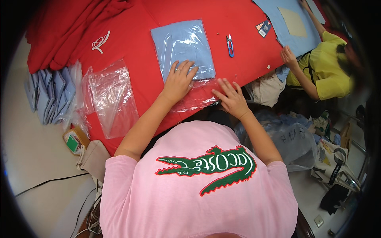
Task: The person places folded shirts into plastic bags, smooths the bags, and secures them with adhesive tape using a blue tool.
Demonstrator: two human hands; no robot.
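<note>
A folded light-blue garment (180, 41) lies inside a clear plastic bag (200, 95) on the red-covered table. My left hand (179, 81) rests spread on the lower part of the bagged garment, a ring on one finger. Over the bag's loose near end is my right hand (232, 99), its fingers stretched out and apart. Neither hand grips anything. Beyond the package to the right lie blue thread snips (229, 46), pointing away from me.
Flat clear bags (113, 99) lie at the left, near folded blue garments (51, 93) at the table's edge. White cord (101, 42) and bunched red cloth (67, 31) are farther back. Tags (263, 28) lie right, beside a person in yellow (329, 67) handling light-blue fabric (274, 12).
</note>
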